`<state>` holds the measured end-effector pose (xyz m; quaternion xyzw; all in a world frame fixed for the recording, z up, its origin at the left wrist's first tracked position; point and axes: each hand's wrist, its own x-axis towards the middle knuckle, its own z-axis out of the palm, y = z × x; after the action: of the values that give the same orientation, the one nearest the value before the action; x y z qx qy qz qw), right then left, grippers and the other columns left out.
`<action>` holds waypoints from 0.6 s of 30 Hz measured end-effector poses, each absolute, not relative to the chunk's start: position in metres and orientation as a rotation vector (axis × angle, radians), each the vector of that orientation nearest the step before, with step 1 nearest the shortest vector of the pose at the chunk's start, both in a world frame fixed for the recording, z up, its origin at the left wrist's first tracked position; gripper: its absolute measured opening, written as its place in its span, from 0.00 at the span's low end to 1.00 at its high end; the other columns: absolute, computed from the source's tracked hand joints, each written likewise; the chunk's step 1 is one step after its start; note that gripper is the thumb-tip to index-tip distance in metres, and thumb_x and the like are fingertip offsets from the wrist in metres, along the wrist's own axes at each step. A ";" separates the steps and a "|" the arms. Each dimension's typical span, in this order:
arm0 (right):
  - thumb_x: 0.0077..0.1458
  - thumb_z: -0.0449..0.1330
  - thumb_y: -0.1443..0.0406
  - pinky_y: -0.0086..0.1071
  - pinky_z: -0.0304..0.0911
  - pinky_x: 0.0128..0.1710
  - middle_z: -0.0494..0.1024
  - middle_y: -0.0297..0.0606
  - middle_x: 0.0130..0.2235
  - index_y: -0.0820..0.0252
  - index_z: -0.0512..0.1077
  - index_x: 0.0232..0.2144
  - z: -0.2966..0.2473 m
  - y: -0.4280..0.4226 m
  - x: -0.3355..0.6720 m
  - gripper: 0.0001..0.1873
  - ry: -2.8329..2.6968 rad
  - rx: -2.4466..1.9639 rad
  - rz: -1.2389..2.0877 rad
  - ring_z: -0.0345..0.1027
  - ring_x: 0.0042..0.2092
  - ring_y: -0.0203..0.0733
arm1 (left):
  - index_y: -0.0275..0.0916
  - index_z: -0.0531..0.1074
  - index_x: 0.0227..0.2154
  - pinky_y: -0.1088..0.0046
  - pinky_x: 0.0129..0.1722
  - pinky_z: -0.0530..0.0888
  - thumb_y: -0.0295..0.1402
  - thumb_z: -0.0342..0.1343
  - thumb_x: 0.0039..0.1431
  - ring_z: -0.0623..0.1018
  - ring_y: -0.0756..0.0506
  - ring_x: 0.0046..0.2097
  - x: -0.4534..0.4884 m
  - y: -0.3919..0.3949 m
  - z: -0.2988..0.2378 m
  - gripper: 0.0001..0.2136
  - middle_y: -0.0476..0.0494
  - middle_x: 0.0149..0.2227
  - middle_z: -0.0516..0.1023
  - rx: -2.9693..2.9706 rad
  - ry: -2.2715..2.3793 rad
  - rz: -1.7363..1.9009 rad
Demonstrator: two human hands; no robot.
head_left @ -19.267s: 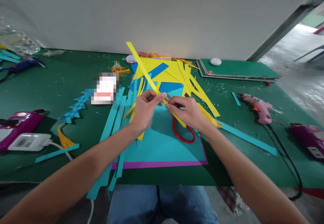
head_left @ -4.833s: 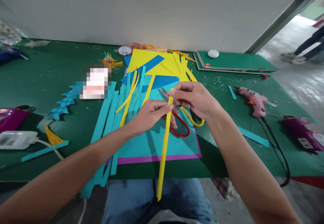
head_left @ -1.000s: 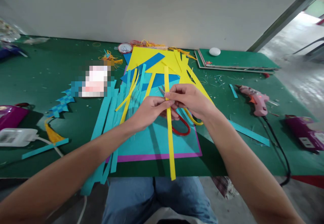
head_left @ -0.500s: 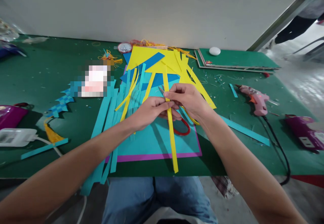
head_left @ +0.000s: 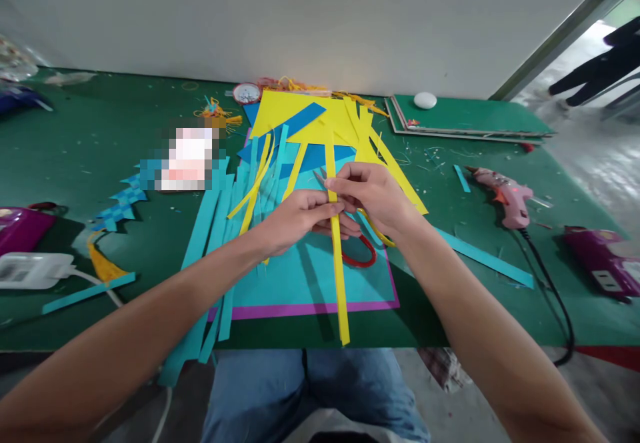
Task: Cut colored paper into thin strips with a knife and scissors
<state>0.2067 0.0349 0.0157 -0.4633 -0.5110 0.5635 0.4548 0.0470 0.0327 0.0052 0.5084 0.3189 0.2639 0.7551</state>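
A long yellow paper strip point(head_left: 339, 276) runs lengthwise between my hands, its near end hanging toward the table edge. My left hand point(head_left: 314, 213) pinches it at mid-length from the left. From the right, my right hand point(head_left: 365, 186) grips the same strip just above, fingers bent. Beneath the hands lie scissors with a red handle point(head_left: 367, 256); their pointed blades show past the fingers and the rest is covered. Turquoise paper point(head_left: 280, 289) with a purple edge lies under them. Other yellow strips point(head_left: 253, 203) and turquoise strips point(head_left: 203, 229) are spread on the left.
Yellow sheets point(head_left: 275, 113) and a blue strip point(head_left: 300, 127) lie ahead. A pink glue gun point(head_left: 505, 193) with a black cord is at the right, near a purple power block point(head_left: 600, 263). Green boards point(head_left: 475, 116) carry a white egg-shaped object point(head_left: 425, 100). A person's legs point(head_left: 595, 69) show beyond.
The yellow strip has swung slightly, its far part moving right and its near end a little left. Both hands keep their hold. The person in the background has moved.
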 end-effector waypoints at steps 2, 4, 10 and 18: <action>0.44 0.71 0.59 0.27 0.49 0.19 0.63 0.26 0.16 0.59 0.66 0.18 0.016 0.035 0.208 0.18 -1.268 -1.158 1.375 0.54 0.19 0.27 | 0.31 0.77 0.36 0.62 0.46 0.79 0.30 0.56 0.64 0.84 0.43 0.39 0.046 0.032 0.006 0.07 0.36 0.35 0.85 1.100 0.694 0.543; 0.44 0.71 0.60 0.27 0.48 0.19 0.62 0.25 0.16 0.60 0.66 0.18 0.016 0.036 0.209 0.18 -1.269 -1.169 1.349 0.52 0.20 0.27 | 0.32 0.76 0.38 0.61 0.47 0.79 0.33 0.57 0.64 0.84 0.42 0.41 0.046 0.032 0.006 0.08 0.36 0.37 0.85 1.100 0.692 0.487; 0.45 0.71 0.60 0.27 0.47 0.20 0.61 0.25 0.17 0.60 0.66 0.18 0.016 0.038 0.211 0.17 -1.275 -1.183 1.313 0.52 0.21 0.27 | 0.33 0.77 0.39 0.63 0.46 0.80 0.33 0.57 0.65 0.84 0.42 0.41 0.045 0.032 0.004 0.09 0.36 0.39 0.85 1.093 0.680 0.442; 0.45 0.71 0.60 0.27 0.46 0.19 0.61 0.26 0.17 0.60 0.66 0.18 0.018 0.037 0.210 0.18 -1.250 -1.189 1.277 0.50 0.20 0.27 | 0.33 0.78 0.39 0.61 0.47 0.79 0.34 0.56 0.65 0.84 0.42 0.41 0.046 0.031 0.004 0.09 0.36 0.38 0.85 1.065 0.686 0.445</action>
<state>0.2102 0.0373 0.0181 -0.4867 -0.5118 0.5229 0.4772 0.0459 0.0306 0.0038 0.4935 0.3179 0.2060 0.7829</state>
